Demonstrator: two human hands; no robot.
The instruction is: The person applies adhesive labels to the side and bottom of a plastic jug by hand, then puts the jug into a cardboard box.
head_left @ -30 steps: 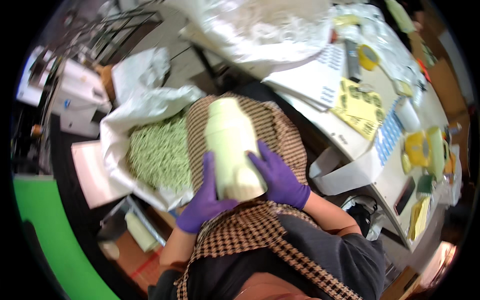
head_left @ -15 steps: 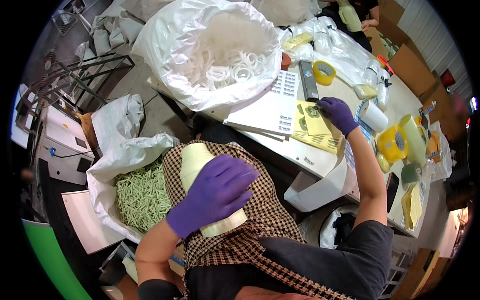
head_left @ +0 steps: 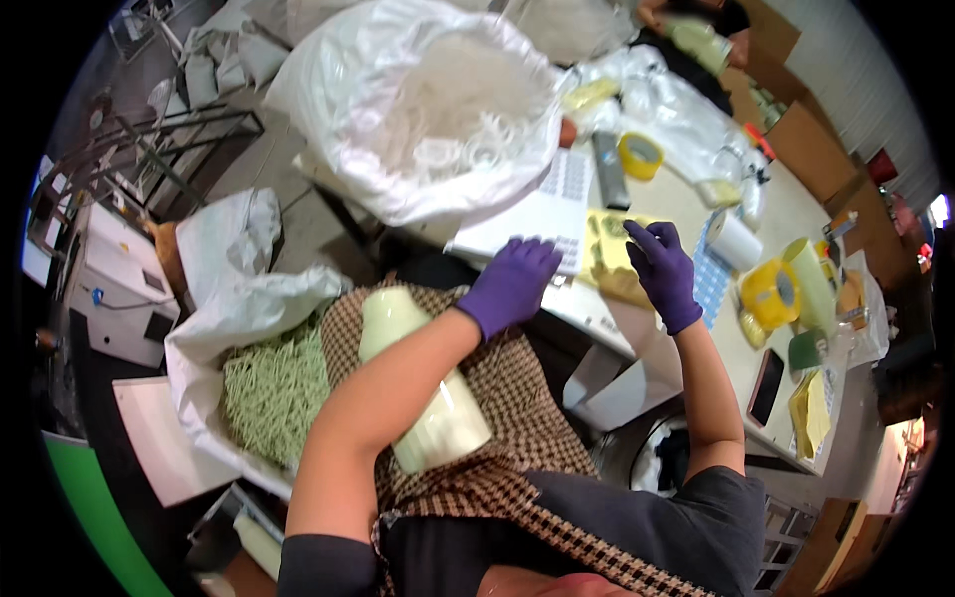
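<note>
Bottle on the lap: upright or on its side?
On its side: the bottle lies along the apron, long flank facing the camera, left forearm crossing in front of its middle.

Two purple gloves (head_left: 509, 287) (head_left: 665, 279), one pale bottle (head_left: 443, 428) at 7 o'clock, one paper pile (head_left: 517, 221) at 1, one bag of rings (head_left: 318, 99) at 12, one bag of green sticks (head_left: 199, 343) at 8, two tape rolls (head_left: 630, 162) (head_left: 758, 292) at 2 and 3
</note>
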